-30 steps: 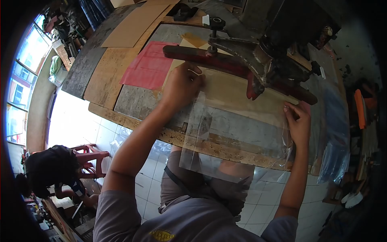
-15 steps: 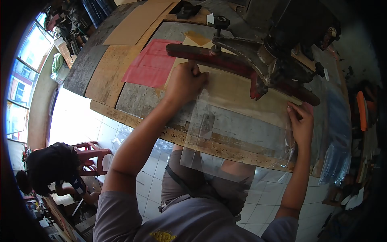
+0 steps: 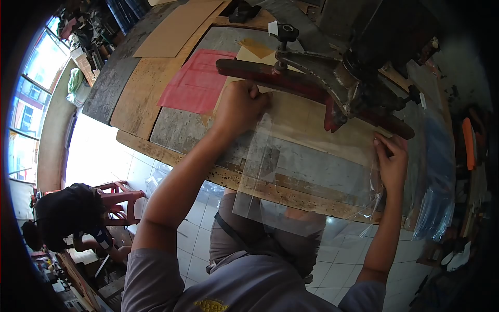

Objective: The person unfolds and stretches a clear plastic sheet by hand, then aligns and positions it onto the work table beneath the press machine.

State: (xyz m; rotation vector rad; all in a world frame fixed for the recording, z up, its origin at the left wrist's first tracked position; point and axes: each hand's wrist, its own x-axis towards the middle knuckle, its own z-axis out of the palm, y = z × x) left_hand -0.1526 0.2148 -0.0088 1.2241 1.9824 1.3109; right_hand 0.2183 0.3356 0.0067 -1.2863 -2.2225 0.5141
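Note:
A clear plastic sheet [image 3: 312,182] stretches between my two hands and hangs over the table's front edge. My left hand [image 3: 243,108] pinches its upper left corner, just below the red bar [image 3: 275,78] of a dark metal press. At its upper right corner, my right hand [image 3: 390,156] holds it between thumb and forefinger, below the bar's right end. Beneath the sheet lies a tan sheet [image 3: 312,122] on the grey table plate [image 3: 182,129]. Left of my left hand is a pink sheet [image 3: 197,80].
Brown cardboard [image 3: 179,28] lies at the back left. Stacked clear plastic [image 3: 436,171] hangs at the right edge. A black knob [image 3: 284,32] rises above the press arm. On the lower left, another person [image 3: 67,210] bends beside a red stool [image 3: 122,203].
The view has shifted slightly, so the table and press appear a little to the right. Both hands keep their hold on the plastic sheet. The person at the left has bent slightly differently.

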